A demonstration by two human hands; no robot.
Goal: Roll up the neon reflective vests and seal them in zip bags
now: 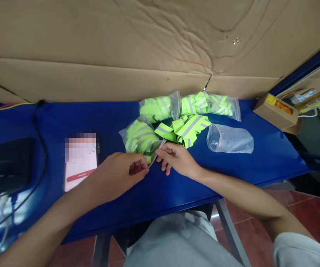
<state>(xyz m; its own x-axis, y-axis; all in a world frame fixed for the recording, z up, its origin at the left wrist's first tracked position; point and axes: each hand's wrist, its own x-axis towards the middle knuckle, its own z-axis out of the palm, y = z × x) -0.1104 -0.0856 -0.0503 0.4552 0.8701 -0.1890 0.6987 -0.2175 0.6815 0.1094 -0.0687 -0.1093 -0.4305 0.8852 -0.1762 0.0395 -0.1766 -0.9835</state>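
Note:
Both hands pinch the red-edged opening of a clear zip bag [141, 137] packed with neon yellow-green strips that carry grey reflective bands. My left hand [126, 168] is closed on the near end of that edge. My right hand [175, 157] grips the edge a little farther right, its other fingers curled. Just beyond my right hand lies a loose bundle of the reflective strips [189, 129]. To its right, a clear zip bag [231, 139] with nothing visible inside lies flat, its opening facing left.
Filled bags [158, 107] of the same strips line the back of the blue table [115, 211], against a cardboard panel [93, 81]. At left are a lit phone [80, 168], a black box [8, 163] and cables. A small carton [275, 111] stands at right.

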